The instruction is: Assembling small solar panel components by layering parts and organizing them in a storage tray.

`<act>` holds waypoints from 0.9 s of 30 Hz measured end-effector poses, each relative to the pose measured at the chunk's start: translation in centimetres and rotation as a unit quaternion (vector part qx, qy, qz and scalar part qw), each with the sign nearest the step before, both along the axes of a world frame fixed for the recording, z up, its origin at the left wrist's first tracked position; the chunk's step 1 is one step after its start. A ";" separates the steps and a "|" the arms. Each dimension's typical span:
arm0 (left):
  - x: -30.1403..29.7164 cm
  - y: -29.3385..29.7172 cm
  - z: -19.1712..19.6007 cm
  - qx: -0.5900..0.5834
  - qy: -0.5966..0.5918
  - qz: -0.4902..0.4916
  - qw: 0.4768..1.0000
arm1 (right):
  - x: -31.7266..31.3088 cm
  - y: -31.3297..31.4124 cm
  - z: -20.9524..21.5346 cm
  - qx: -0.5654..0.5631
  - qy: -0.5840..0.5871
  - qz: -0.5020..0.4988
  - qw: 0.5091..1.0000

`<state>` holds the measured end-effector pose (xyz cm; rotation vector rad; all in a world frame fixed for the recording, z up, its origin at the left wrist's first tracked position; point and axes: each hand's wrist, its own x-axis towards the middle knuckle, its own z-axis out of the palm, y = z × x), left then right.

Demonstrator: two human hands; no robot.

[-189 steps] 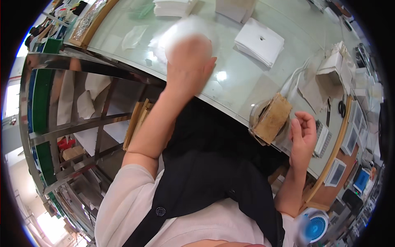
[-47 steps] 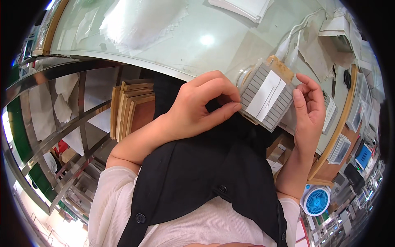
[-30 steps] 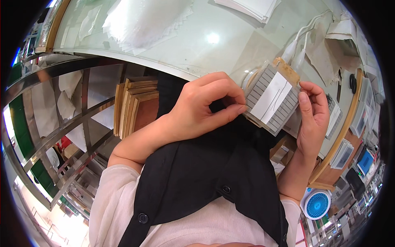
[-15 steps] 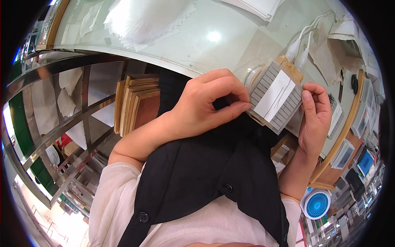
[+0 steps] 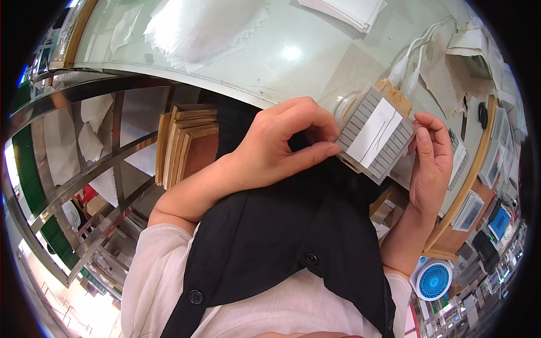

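Note:
A grey, ribbed flat pack [image 5: 356, 119] lies tilted at the bench's near edge, with a white paper strip [image 5: 375, 133] with dark lines running lengthwise across it. Thumb and forefinger of my left hand [image 5: 293, 138] pinch together at the pack's left edge. At its right edge, my right hand [image 5: 433, 152] has its thumb against its bent fingers. Whether the fingertips grip the pack itself or a thin clear film around it, I cannot make out. Behind the pack a worn tan wooden block [image 5: 397, 99] shows, and a round clear rim [image 5: 345, 104] peeks out at its left.
White cables [image 5: 414, 62] run behind the block across the pale bench [image 5: 253, 76]. Clear plastic sheets [image 5: 197, 34] and white paper [image 5: 349, 10] lie farther off. Wooden frames [image 5: 189, 143] stand below the bench at left. A blue-and-white fan [image 5: 434, 280] is at lower right.
Both hands stay at the pack's two edges, nearly still. The whole scene has shifted only slightly in the picture.

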<state>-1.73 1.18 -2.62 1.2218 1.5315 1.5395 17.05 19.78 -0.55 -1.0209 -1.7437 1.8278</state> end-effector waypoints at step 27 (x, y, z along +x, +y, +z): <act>-2.0 -2.9 -0.7 -0.038 -0.027 0.060 0.997 | -16.2 8.6 0.0 0.559 -0.167 0.130 0.801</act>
